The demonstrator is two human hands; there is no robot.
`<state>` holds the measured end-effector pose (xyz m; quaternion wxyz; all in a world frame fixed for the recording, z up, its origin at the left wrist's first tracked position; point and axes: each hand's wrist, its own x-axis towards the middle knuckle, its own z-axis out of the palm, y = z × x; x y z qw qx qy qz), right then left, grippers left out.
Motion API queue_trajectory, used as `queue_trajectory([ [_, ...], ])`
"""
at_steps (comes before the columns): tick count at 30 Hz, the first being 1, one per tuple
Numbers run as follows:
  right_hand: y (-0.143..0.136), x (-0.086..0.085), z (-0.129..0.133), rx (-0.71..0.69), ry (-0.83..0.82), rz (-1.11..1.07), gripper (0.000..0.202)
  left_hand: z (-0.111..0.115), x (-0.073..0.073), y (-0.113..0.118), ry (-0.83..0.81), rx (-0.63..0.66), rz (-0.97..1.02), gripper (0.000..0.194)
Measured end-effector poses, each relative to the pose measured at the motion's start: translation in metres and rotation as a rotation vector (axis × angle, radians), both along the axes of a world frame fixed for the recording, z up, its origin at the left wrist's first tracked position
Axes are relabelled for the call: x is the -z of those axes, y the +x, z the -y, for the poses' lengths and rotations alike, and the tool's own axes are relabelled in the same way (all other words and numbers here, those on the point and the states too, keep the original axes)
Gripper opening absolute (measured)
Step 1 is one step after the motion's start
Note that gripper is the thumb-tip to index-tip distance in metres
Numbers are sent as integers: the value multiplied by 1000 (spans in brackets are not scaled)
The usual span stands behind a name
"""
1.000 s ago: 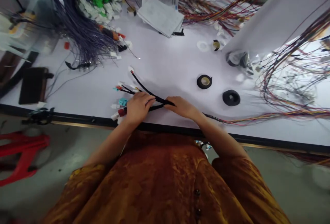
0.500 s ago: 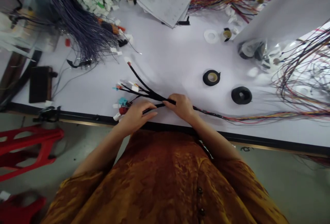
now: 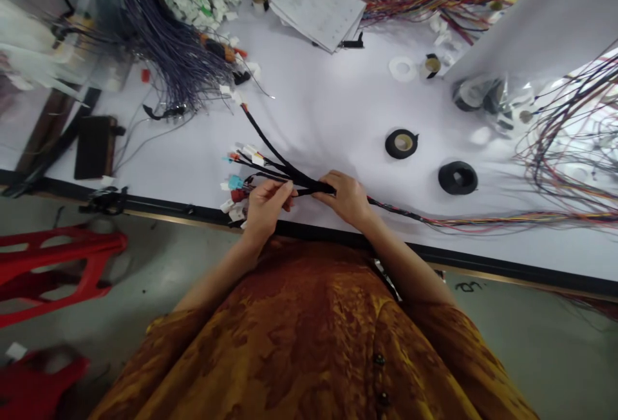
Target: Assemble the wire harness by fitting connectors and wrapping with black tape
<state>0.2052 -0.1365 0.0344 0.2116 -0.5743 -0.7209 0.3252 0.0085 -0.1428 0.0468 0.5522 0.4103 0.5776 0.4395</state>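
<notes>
The right hand [image 3: 345, 198] is closed around the black tape-wrapped wire harness [image 3: 306, 181] where its branches meet, and the left hand [image 3: 265, 206], thumb and forefinger drawn together, grips the lowest branch just beside it. The harness lies along the near side of the white flat tabletop [image 3: 333, 111], its branches fanning left to a pale blue plastic connector [image 3: 235, 182], a dark red one [image 3: 238, 195] and small white ones close to the black front edge [image 3: 318, 232]. The left wrist crosses that edge. Rightward, the trunk thins into loose multicoloured wires [image 3: 506, 219] running beside the edge. Beyond the hands, white surface spreads up to the stacked white paper sheets [image 3: 318, 8], leaving room to swing the upper branch; rightward room is bounded by two black tape rolls [image 3: 402, 143] standing apart. Farther right, a clear plastic bag [image 3: 506, 107] seems to hold dark rolls, though glare blurs it. Leftward, a bundle of purple-grey wires [image 3: 168, 53] limits the far side.
</notes>
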Motion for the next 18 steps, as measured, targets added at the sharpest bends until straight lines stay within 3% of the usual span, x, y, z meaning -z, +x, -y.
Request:
queue_trajectory([
  [2,0,0,0,2,1,-7,22,11,-6,3,172,-24,-85,21],
  [4,0,0,0,-2,8,-20,23,13,-9,3,239,-34,-120,21],
  [6,0,-2,-1,-8,16,-54,24,3,-8,0,187,-40,-91,26],
  [10,-2,-3,-3,26,15,-134,20,-23,0,-11,-92,-37,18,38],
  [12,-2,-2,-6,43,10,-156,17,-28,1,-17,-159,80,3,40],
  [15,-2,1,-9,31,2,-195,15,-30,-1,-23,-122,338,-100,36],
  [18,0,4,-12,0,0,-251,15,-33,0,-27,-156,448,-139,29],
])
